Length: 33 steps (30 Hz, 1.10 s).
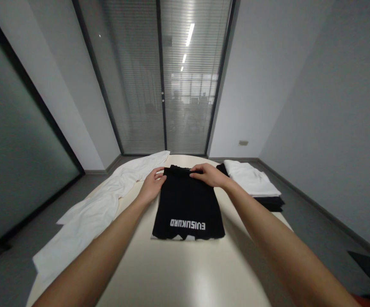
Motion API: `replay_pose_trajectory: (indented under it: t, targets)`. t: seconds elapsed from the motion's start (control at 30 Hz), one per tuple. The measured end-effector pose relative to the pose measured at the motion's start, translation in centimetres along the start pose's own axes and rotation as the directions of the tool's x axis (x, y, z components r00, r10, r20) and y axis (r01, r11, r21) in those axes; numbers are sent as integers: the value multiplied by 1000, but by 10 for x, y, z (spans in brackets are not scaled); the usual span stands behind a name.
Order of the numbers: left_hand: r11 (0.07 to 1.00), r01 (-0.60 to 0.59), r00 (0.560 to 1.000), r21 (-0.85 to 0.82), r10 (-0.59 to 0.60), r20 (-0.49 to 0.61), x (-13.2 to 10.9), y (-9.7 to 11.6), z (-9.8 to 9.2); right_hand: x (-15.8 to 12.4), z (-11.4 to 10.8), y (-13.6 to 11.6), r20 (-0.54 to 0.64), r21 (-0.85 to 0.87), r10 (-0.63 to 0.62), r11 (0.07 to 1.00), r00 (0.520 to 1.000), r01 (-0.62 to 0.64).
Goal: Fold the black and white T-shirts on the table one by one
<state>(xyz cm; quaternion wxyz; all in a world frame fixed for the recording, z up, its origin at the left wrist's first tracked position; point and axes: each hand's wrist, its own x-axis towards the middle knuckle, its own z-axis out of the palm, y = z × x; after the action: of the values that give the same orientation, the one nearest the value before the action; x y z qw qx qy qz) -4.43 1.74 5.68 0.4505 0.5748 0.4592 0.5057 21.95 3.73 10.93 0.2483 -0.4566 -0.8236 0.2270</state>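
Note:
A folded black T-shirt (189,200) lies flat on the table in front of me, its white lettering upside down near the close edge. Along that edge, bits of white show beneath the black cloth. My left hand (153,183) grips the far left corner, thumb on top and fingers at the side. At the far right part of the same shirt, my right hand (206,174) has its thumb and fingers closed on the bunched far edge. Some fingertips are hidden by the cloth.
A long white garment (102,204) lies loosely spread along the left side of the pale table (185,273). On the right stands a stack with a folded white garment (252,179) above folded black garments (270,202). Glass panels with blinds rise beyond the table.

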Motion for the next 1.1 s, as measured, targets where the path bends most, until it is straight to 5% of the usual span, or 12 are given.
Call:
replay_pose_trajectory:
  t: [0.13, 0.27, 0.5, 0.67, 0.8, 0.87, 0.93, 1.1]
  targets:
    - [983, 131, 991, 126, -132, 2, 3, -35, -1, 18, 21, 30, -18, -200, 60, 978, 998, -62]
    - [979, 102, 994, 177, -106, 13, -2, -58, 1, 23, 34, 40, 24, -295, 118, 950, 993, -105]
    - [970, -48, 997, 238, 61, -48, 5, -55, 11, 30, 27, 21, -226, -488, 205, 822, 952, -293]
    - [949, -84, 996, 304, 76, 37, -12, -56, 12, 17, 47, 28, -224, -514, 210, 804, 952, -298]
    - [833, -262, 964, 488, 204, 169, -36, -50, 9, -9, 60, 13, -267, -441, 161, 856, 950, -269]
    - [766, -298, 951, 570, 187, 246, -49, -43, 7, -28, 62, -6, -196, -404, 109, 896, 974, -182]
    - [720, -315, 936, 618, 127, 329, -61, -34, 3, -50, 62, -28, 0, -358, 50, 933, 999, -47]
    - [651, -487, 816, 582, 103, 568, -89, -13, -13, -99, 60, -61, 345, -283, -76, 942, 936, 181]
